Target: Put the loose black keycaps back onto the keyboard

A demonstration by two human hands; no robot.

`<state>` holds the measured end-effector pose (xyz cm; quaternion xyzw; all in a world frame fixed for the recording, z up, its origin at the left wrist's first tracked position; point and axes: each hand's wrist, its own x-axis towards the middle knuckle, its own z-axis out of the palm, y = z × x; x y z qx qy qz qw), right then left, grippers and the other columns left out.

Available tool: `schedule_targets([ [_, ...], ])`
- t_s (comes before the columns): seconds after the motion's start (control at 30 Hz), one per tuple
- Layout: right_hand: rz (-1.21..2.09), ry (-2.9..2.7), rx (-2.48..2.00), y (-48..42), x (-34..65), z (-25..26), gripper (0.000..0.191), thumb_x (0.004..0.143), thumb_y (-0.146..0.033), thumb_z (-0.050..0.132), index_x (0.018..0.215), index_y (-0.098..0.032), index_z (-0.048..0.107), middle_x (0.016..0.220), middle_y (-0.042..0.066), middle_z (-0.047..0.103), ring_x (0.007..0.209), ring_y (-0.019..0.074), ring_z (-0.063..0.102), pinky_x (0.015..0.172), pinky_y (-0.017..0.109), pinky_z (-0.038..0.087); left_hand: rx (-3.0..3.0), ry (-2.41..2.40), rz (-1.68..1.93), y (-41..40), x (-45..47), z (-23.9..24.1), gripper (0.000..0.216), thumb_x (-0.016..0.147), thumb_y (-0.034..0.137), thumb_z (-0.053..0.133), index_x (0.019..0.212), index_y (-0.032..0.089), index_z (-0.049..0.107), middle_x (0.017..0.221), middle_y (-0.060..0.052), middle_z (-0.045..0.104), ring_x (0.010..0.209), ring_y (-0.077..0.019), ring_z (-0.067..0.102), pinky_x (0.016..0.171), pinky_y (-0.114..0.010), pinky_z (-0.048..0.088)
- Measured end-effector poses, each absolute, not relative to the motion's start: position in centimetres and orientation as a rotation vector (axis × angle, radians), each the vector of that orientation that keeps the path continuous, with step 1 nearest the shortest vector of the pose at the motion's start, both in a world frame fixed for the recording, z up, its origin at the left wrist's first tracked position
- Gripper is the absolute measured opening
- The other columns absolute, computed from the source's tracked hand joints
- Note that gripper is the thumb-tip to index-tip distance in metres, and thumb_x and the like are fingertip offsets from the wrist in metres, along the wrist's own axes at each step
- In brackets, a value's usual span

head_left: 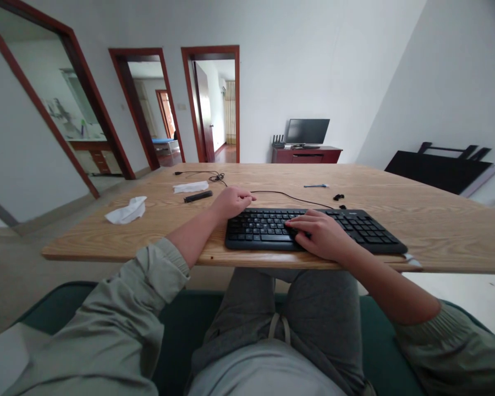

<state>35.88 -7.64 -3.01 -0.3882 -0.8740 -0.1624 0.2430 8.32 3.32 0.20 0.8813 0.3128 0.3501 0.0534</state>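
A black keyboard (274,238) lies flat along the table's front edge, its far side toward the back. My left hand (232,202) rests at the keyboard's back left corner, its fingers stretched out toward the right. Over the middle keys, my right hand (318,234) has its index finger reaching left and its thumb apart below it, touching the keys. Nothing shows held in either hand, though the right palm hides some keys. A thin black cable (284,193) runs behind the keyboard. Small black pieces (338,197) lie just beyond its back edge.
On the wooden table (437,220) lie a crumpled tissue (127,210), a flat white strip (190,187), a dark narrow bar (198,196), a coiled cable end (216,177) and a thin blue-grey stick (315,186). Beyond stands a monitor (308,131) on a red cabinet (307,156).
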Motion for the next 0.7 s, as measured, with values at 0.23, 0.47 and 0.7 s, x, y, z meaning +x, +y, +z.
schedule_targets([
  [0.23, -0.329, -2.424, -1.033, -7.1, 36.1, -2.8, 0.03, 0.084, -0.017, 0.054, 0.106, -0.018, 0.075, 0.108, 0.003, 0.072, 0.097, 0.0211, 0.062, 0.091, 0.037, 0.049, 2.705, 0.944, 1.048, 3.5, 8.8, -0.2, 0.029, 0.085, 0.027, 0.051, 0.092, 0.018, 0.078, 0.09, -0.004, 0.076, 0.089, -0.0185, 0.067, 0.089, -0.031, 0.048],
  [0.47, -0.286, -2.414, -1.027, -6.6, 36.1, -2.7, 0.027, 0.084, -0.016, 0.055, 0.101, -0.021, 0.076, 0.106, 0.003, 0.073, 0.096, 0.0203, 0.064, 0.092, 0.038, 0.047, 2.68, 0.927, 0.996, 3.4, 9.1, -0.4, 0.03, 0.084, 0.026, 0.051, 0.091, 0.015, 0.078, 0.086, -0.006, 0.076, 0.082, -0.0184, 0.068, 0.084, -0.03, 0.05],
  [0.7, -0.388, -2.382, -1.039, -7.2, 35.9, -2.8, 0.032, 0.084, -0.016, 0.054, 0.109, -0.018, 0.074, 0.109, 0.003, 0.072, 0.095, 0.0217, 0.061, 0.092, 0.038, 0.047, 2.809, 0.787, 0.908, 1.7, 10.1, 0.3, 0.028, 0.085, 0.025, 0.051, 0.093, 0.018, 0.078, 0.09, -0.004, 0.076, 0.086, -0.0175, 0.067, 0.084, -0.029, 0.049],
])
